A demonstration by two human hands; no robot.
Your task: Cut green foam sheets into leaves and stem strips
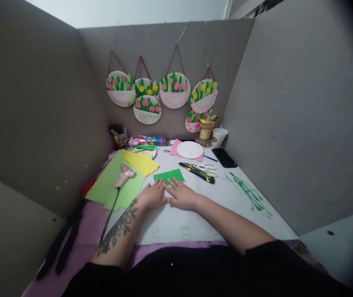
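Observation:
A small rectangle of green paper (169, 175) lies on the white work surface in front of me. My left hand (153, 194) rests flat with its fingertips over the paper's near edge. Beside it, my right hand (182, 194) is spread palm down, fingers also on the green paper, and the two hands touch or nearly touch. Whatever lies under the palms is hidden. Left of my left hand, a pink glue gun (125, 176) sits on light green paper sheets (102, 185), with yellow paper (142, 162) overlapping them.
Right of the hands are a box cutter (199, 173), white scissors (209, 168), a phone (224, 158) and green paper strips (249, 192). Farther back lie a white paper plate (190, 149) and a cup (219, 137). Flower-decorated plates (175, 99) hang on the grey back panel (170, 37).

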